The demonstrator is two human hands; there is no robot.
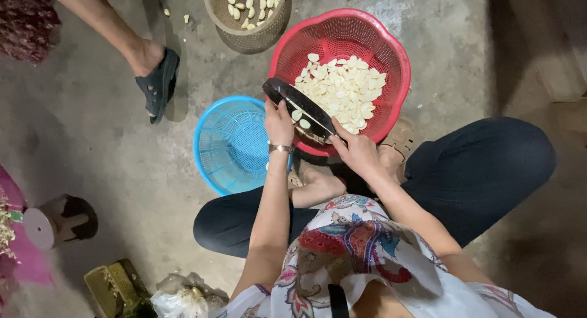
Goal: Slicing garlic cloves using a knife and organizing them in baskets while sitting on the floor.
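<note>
I sit on the floor holding a dark oblong tool, like a small trough, over the rim of a red basket. A few peeled garlic cloves lie in the tool. My left hand, with a bracelet at the wrist, grips the tool's near side. Its lower end is held by my right hand. The red basket holds a heap of peeled garlic cloves. An empty blue basket stands just left of my left hand.
A brown woven basket with some cloves stands beyond the red one. Another person's foot in a dark sandal rests at upper left. A spool-shaped object, a yellowish block and a plastic bag lie at lower left.
</note>
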